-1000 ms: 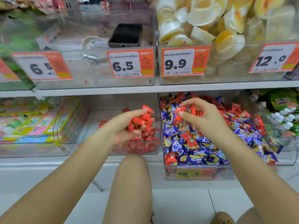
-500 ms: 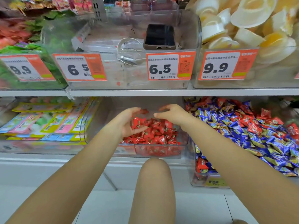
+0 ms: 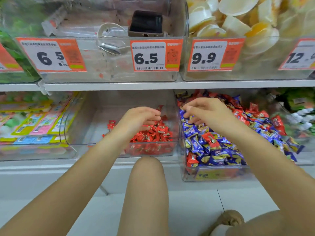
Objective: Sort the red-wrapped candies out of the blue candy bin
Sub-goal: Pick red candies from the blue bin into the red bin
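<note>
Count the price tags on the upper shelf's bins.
5, two cut off: a sliver at the far left, a 6.5 tag, a second 6.5 tag, a 9.9 tag, and a 12 tag at the right edge.

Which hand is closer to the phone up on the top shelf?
The left hand. It sits almost straight below the phone, over the red candies. The right hand is farther to the right, over the blue candy bin.

Two hands (image 3: 139,120), four price tags (image 3: 156,56), one phone (image 3: 145,23).
</note>
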`<action>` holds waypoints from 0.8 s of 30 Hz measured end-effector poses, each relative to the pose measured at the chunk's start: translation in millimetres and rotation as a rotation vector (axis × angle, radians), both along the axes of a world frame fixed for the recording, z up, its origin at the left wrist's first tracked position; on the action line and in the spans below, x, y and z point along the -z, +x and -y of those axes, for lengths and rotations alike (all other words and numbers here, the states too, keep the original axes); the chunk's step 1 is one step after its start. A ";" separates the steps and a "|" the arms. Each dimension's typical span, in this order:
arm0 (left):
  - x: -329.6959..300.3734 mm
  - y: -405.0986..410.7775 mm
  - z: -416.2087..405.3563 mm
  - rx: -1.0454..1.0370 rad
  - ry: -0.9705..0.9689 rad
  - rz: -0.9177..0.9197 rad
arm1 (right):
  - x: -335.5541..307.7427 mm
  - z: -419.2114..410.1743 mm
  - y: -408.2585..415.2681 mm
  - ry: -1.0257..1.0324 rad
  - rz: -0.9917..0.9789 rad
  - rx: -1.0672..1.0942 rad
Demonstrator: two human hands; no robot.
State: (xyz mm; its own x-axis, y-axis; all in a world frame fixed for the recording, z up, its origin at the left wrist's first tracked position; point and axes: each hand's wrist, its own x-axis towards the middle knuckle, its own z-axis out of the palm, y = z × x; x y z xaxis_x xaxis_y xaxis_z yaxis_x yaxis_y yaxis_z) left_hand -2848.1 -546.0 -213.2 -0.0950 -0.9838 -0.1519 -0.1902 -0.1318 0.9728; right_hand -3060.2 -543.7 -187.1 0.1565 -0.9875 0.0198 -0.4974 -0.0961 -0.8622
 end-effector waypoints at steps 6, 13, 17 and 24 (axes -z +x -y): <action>8.4 -55.0 -30.3 0.344 -0.642 0.702 | 19.7 -42.1 -70.1 -0.115 -0.339 0.161; 19.1 -87.4 -43.3 0.494 -0.745 1.510 | 48.1 -47.8 -59.8 -0.159 -0.653 0.079; 20.0 -91.9 -40.4 0.512 -0.720 1.611 | 54.8 -37.2 -46.2 -0.172 -0.832 0.039; 30.7 -72.3 -31.9 0.230 -0.876 0.981 | 43.1 -44.0 -54.3 -0.272 -0.501 0.122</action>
